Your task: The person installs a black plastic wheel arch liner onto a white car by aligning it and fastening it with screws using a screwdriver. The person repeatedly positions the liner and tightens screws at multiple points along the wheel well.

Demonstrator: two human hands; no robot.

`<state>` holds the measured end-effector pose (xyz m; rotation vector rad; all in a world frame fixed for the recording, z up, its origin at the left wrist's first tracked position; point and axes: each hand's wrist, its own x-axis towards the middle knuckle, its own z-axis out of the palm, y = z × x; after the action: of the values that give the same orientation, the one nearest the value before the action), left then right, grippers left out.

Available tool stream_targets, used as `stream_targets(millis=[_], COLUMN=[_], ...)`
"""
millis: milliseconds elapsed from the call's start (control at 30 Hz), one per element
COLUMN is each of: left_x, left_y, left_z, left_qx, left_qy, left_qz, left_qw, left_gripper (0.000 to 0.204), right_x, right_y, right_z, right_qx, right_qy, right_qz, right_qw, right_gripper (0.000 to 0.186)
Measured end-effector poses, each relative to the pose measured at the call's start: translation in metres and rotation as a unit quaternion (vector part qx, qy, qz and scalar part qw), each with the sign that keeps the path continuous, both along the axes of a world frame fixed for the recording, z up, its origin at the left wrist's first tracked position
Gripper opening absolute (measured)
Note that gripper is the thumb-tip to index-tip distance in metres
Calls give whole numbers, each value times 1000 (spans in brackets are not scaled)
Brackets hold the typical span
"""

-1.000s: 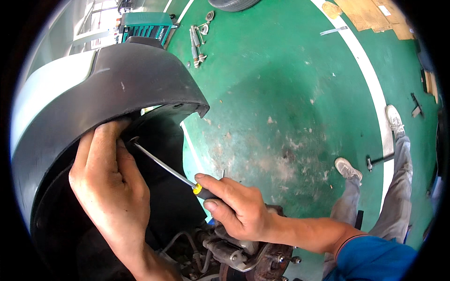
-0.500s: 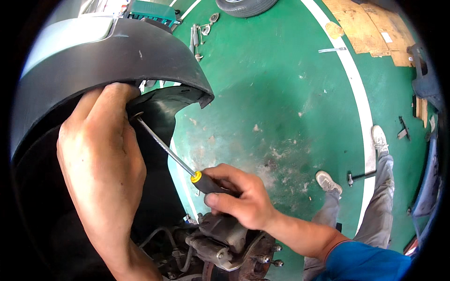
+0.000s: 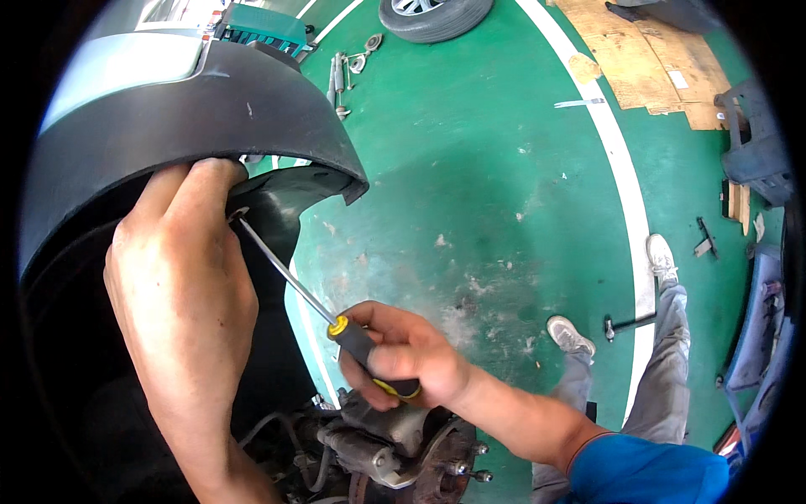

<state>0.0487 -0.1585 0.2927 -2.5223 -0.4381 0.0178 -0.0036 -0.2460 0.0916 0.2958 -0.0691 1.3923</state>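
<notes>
Beneath the lower edge of the black wheel-arch trim [image 3: 210, 109], the screwdriver [image 3: 337, 325] lies on a diagonal, handle at lower right and tip at upper left. The right hand [image 3: 420, 357] is closed around the handle: its fingers wrap the grip, the thumb lies across it, and the butt projects below the thumb. The yellow collar and metal shaft extend ahead of these fingers. The tip stands at a small round piece [image 3: 238, 213] in front of the dark liner [image 3: 273, 202], just beside the left hand [image 3: 180, 277]. The left fingers bend up behind the trim edge; their tips are hidden, so their opening and any grip cannot be determined. Below the right hand is a brake assembly [image 3: 361, 445]; beyond, a tyre [image 3: 437, 32] rests on the green floor [image 3: 470, 193].
</notes>
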Motion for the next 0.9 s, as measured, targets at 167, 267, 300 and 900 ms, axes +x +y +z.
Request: stream_targets(millis=[167,267,300,900], left_x=[1,1,1,3], left_y=[-5,-4,-5,-4], left_z=[2,-1,-1,5], left_qx=[16,30,37,69], left_qy=[9,6,6,20], left_qz=[14,16,17,-5], left_qw=[1000,999,999,997], left_gripper=[30,32,33,27], right_x=[-7,-15,-16,-2], right_y=[-4,-5,-5,-3], right_z=[13,22,23,12], right_qx=[-269,-275,-257,-23], right_qy=[-429,-359,-320,-55], right_qz=[-356,-303,-267,-2], right_qw=[785,839,872,998], right_gripper=[43,37,38,33])
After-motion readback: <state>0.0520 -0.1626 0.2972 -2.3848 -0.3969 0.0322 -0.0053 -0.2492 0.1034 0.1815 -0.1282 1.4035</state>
